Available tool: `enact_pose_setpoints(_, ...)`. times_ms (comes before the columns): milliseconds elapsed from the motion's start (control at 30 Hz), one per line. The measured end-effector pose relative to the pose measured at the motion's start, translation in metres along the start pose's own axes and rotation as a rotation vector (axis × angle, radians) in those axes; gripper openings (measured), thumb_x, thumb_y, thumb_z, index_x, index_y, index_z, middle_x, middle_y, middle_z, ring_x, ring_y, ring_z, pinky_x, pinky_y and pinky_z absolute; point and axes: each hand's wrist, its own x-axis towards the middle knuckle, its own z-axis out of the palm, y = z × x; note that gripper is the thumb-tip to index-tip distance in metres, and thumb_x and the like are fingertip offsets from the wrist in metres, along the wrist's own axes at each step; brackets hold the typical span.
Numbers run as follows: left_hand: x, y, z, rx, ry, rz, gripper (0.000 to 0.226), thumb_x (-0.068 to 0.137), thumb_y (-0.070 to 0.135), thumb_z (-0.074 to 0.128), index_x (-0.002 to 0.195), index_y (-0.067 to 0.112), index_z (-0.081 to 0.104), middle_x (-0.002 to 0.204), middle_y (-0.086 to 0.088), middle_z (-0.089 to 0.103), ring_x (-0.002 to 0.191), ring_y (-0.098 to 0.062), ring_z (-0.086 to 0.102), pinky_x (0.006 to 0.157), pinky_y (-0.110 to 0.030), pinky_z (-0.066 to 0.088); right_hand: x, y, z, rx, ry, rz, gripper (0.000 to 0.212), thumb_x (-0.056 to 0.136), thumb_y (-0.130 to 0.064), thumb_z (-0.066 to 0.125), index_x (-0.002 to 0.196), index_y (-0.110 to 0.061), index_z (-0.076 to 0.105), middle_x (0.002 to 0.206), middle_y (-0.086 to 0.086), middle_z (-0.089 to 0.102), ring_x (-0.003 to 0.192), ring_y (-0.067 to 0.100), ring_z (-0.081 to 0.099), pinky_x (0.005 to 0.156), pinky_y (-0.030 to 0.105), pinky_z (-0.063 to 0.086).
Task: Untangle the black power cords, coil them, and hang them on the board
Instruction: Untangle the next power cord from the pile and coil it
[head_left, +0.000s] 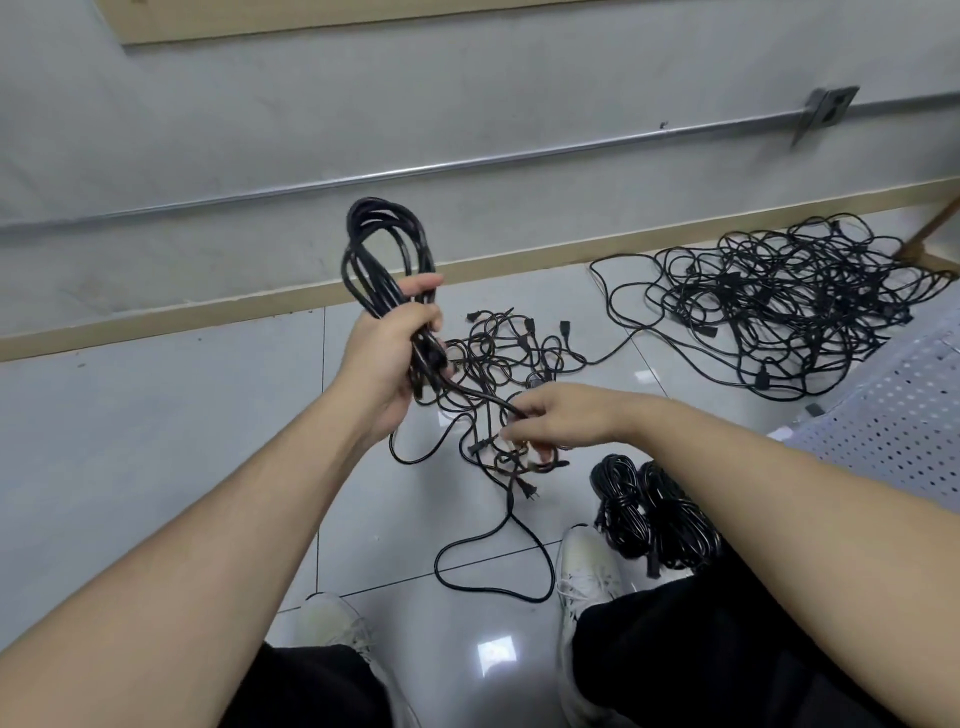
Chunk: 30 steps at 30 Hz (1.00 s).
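My left hand (395, 348) is raised, fingers and thumb curled round a coiled cord (387, 254); its loops stand up above the fist. One strand runs from the bottom of the coil down and right to my right hand (550, 421), which pinches it between thumb and fingertips, the other fingers loosely bent.

Below both hands, on the tiled floor (182, 415), lies a small tangle of black cords (498, 364), plugs sticking out here and there. A long loop (493, 566) from it trails toward the floor's near edge, ending between my two white shoes (587, 566).

Toward the far right, close to the skirting board (519, 260), sits a large tangle (789, 306), much denser. A single strand links it to the small one.

Two finished coils (649, 514) rest on the floor just beside my right shoe, partly hidden by my right forearm.

Top left edge of view: a strip of pale wooden board (311, 21) on the wall.

A metal conduit (467, 163) runs along the wall.
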Motion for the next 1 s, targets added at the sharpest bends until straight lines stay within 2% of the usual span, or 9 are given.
enact_pose_setpoints(100, 0.007, 0.003, -0.015, 0.32, 0.15, 0.115, 0.039, 0.092, -0.001, 0.049, 0.104, 0.028, 0.073, 0.052, 0.009, 0.049, 0.047, -0.013, 0.047, 0.048, -0.024, 0.041, -0.002, 0.005, -0.011, -0.054, 0.089, -0.003, 0.037, 0.097, -0.039, 0.065, 0.069, -0.018, 0.053, 0.059, -0.004, 0.049, 0.052, 0.01, 0.042, 0.053, 0.023, 0.035)
enact_pose_setpoints(267, 0.01, -0.001, -0.028, 0.616, 0.217, 0.179, 0.036, 0.09, 0.01, 0.05, 0.095, 0.038, 0.072, 0.057, 0.004, 0.049, 0.055, -0.018, 0.046, 0.055, -0.027, 0.035, -0.013, 0.016, -0.021, -0.053, -0.001, 0.07, 0.032, 0.095, -0.039, 0.067, 0.074, -0.021, 0.052, 0.072, -0.005, 0.073, 0.068, 0.014, 0.052, 0.067, 0.032, 0.037)
enact_pose_setpoints(367, 0.013, -0.002, -0.037, 0.783, 0.259, 0.124, 0.033, 0.09, 0.014, 0.05, 0.098, 0.04, 0.069, 0.044, 0.013, 0.047, 0.043, -0.009, 0.044, 0.052, -0.027, 0.032, -0.017, 0.015, -0.024, 0.085, 0.124, -0.034, 0.024, 0.096, -0.029, 0.069, 0.075, -0.021, 0.06, 0.067, 0.0, 0.059, 0.065, 0.016, 0.053, 0.068, 0.034, 0.041)
enact_pose_setpoints(433, 0.013, -0.006, -0.04, 0.883, 0.217, 0.107, 0.029, 0.092, 0.018, 0.051, 0.097, 0.041, 0.068, 0.05, 0.011, 0.051, 0.05, -0.015, 0.049, 0.054, -0.028, 0.035, -0.019, 0.007, -0.026, 0.251, 0.229, -0.124, 0.019, 0.098, -0.028, 0.067, 0.08, -0.023, 0.071, 0.067, 0.001, 0.05, 0.066, 0.019, 0.046, 0.065, 0.035, 0.04)
enact_pose_setpoints(533, 0.011, -0.014, -0.036, 0.848, 0.064, 0.084, 0.023, 0.098, 0.021, 0.057, 0.095, 0.04, 0.07, 0.054, 0.012, 0.049, 0.051, -0.012, 0.046, 0.054, -0.025, 0.038, -0.024, -0.008, -0.025, 0.439, 0.332, -0.203, 0.02, 0.102, -0.029, 0.061, 0.091, -0.025, 0.078, 0.06, -0.008, 0.049, 0.062, 0.017, 0.041, 0.056, 0.031, 0.038)
enact_pose_setpoints(633, 0.006, -0.016, -0.026, 0.757, -0.043, 0.102, 0.02, 0.101, 0.023, 0.059, 0.1, 0.037, 0.074, 0.056, 0.018, 0.051, 0.048, -0.003, 0.041, 0.045, -0.015, 0.033, -0.032, -0.017, -0.026, 0.547, 0.389, -0.264, 0.021, 0.103, -0.027, 0.058, 0.094, -0.017, 0.075, 0.056, -0.003, 0.047, 0.051, 0.015, 0.041, 0.05, 0.026, 0.04)
enact_pose_setpoints(767, 0.0, -0.018, -0.013, 0.642, -0.148, 0.06, 0.02, 0.101, 0.044, 0.057, 0.101, 0.045, 0.077, 0.088, 0.01, 0.069, 0.071, -0.01, 0.056, 0.069, -0.024, 0.045, -0.04, -0.028, -0.03, 0.68, 0.506, -0.287, 0.029, 0.099, -0.024, 0.064, 0.073, -0.022, 0.076, 0.052, -0.001, 0.04, 0.046, 0.015, 0.036, 0.044, 0.025, 0.038)
enact_pose_setpoints(867, -0.006, -0.023, -0.002, 0.632, -0.225, 0.001, 0.038, 0.098, 0.065, 0.047, 0.1, 0.045, 0.078, 0.087, 0.005, 0.072, 0.07, -0.013, 0.057, 0.069, -0.028, 0.047, -0.039, -0.034, -0.031, 0.793, 0.627, -0.254, 0.033, 0.097, -0.026, 0.067, 0.065, -0.02, 0.068, 0.049, -0.005, 0.033, 0.046, 0.014, 0.028, 0.042, 0.023, 0.028)
enact_pose_setpoints(1000, -0.01, -0.028, 0.01, 0.666, -0.304, 0.014, 0.044, 0.085, 0.08, 0.051, 0.096, 0.047, 0.078, 0.068, 0.018, 0.066, 0.072, -0.011, 0.056, 0.07, -0.029, 0.043, -0.032, -0.038, -0.033, 0.929, 0.605, -0.214, 0.025, 0.101, -0.031, 0.062, 0.082, -0.015, 0.065, 0.054, -0.008, 0.036, 0.05, 0.009, 0.028, 0.046, 0.019, 0.026)
